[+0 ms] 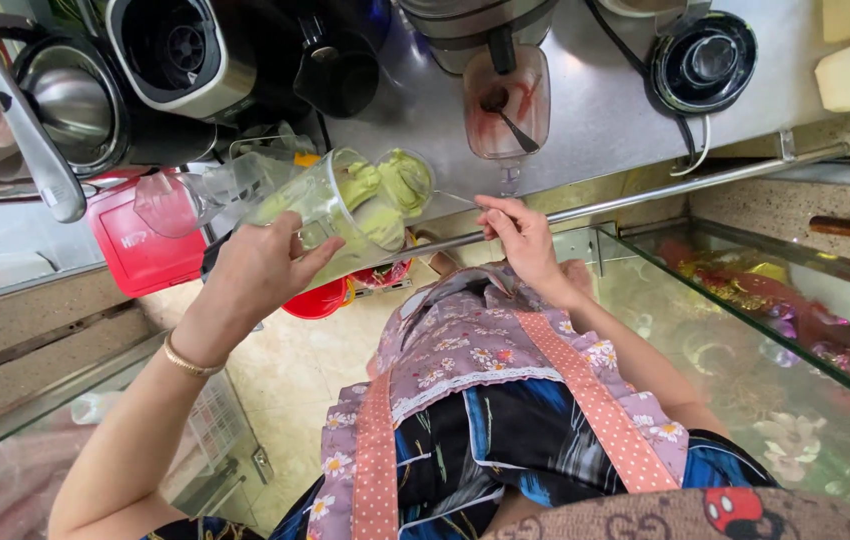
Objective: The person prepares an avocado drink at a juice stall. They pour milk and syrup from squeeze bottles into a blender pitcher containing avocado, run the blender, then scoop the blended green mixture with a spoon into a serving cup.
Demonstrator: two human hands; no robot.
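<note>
We see our left hand point(263, 262) wrapped around a clear plastic blender jug point(340, 205) with pale green paste inside. The jug lies tipped nearly on its side, its long axis running from our palm up and to the right, its open mouth pointing toward the steel desk point(605, 110). Our right hand point(523, 238) pinches a thin metal spoon handle point(457, 198) that reaches into the jug's mouth. A clear glass with red smears point(507, 103) stands just beyond on the desk.
</note>
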